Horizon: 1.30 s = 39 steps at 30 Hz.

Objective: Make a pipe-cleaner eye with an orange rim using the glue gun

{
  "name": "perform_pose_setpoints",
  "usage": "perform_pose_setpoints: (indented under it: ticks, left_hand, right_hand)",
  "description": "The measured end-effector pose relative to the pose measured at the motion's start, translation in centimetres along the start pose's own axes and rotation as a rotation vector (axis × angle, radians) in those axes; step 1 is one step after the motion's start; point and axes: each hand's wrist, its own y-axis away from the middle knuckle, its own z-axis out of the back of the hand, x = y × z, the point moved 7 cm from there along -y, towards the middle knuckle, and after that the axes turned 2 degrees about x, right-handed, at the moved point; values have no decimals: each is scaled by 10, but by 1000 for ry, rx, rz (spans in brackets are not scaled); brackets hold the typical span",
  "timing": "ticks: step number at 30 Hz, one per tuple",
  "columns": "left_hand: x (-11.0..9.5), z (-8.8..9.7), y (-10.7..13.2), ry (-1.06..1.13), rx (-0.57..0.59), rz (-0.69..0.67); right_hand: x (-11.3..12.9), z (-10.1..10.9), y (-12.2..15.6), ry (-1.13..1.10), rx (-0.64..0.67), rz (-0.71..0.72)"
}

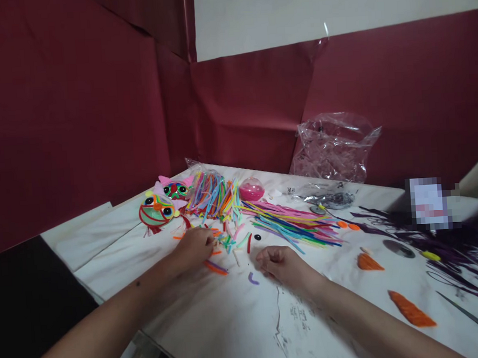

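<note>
My left hand [195, 246] is closed at the left edge of a small heap of cut pipe cleaner pieces [229, 243]. Its fingertips are partly hidden, and what they pinch does not show. To its right, my right hand [283, 264] hovers low over the table with thumb and fingers pressed together; anything between them is too small to make out. Between the hands lie a short red pipe cleaner piece [249, 244], a black button-like eye [257, 236] and a curled purple piece [252, 278]. Orange and purple strips [216, 268] lie just below my left hand.
Two colourful animal-face crafts [157, 212] lie at the left beside bundled pipe cleaners [209, 194]. Long loose pipe cleaners [294, 221] spread behind my right hand. A pink domed container [251, 189], clear plastic bag [334, 149], orange felt-like pieces [412, 310] and dark purple strands [470, 251] surround them.
</note>
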Motion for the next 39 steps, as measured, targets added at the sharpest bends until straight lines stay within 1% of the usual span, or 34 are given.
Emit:
perform_pose_setpoints:
  ticks: [5,8,11,15,17,21,24,27,31,34,36,39]
  left_hand:
    - [12,9,-2,135,-15,92]
    - [12,8,-4,164,-14,122]
    - [8,7,-5,128,13,122]
    - [0,12,-6,-18,7,103]
    - [-2,8,-7,-100,40,104]
    - [0,-11,-10,-224,120,168]
    - [4,-17,-13,-257,135,215]
    - [9,-13,-12,-208,172,230]
    - [13,3,-8,-88,174,222]
    - [2,8,-7,-21,140,163]
    - [-12,7,-7,-3,90,105]
    - [-40,1,-4,-21,9,-10]
  right_hand:
    - [-3,17,9,15,-35,2]
    - [-2,24,14,18,-47,9]
    - [0,29,20,25,-66,12]
    - [3,37,30,64,-96,44]
    - [2,39,34,69,-99,36]
    - [1,43,41,67,-103,-5]
    - [5,51,47,99,-137,29]
    - [8,62,54,99,-176,45]
    - [0,75,60,63,-200,-21]
    - [-3,76,61,34,-198,-24]
    - [-3,72,61,31,-202,-13]
    - [6,58,57,88,-174,38]
